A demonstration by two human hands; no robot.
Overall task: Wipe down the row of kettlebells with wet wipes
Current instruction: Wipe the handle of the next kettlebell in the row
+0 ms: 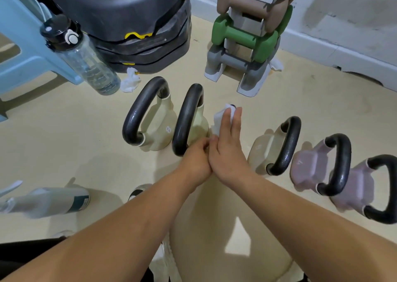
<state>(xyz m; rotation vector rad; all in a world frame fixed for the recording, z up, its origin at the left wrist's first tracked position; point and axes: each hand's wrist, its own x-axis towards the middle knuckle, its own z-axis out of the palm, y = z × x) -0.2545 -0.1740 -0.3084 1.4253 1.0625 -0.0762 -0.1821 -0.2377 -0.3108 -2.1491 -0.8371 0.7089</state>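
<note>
The right hand (227, 152) lies flat with straight fingers, pressing a white wet wipe (221, 118) onto the top of the large cream kettlebell (214, 238), which stands on the floor (64, 131) mid-row, nearest the camera. The left hand (196, 161) touches the right hand, its fingers curled; I cannot tell what they hold. A smaller cream kettlebell (198, 129) stands just left of the wipe, and another cream kettlebell (264, 150) to the right.

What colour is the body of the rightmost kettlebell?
Pale lilac; the rightmost kettlebell has a black handle. Best seen in the head view.
</note>
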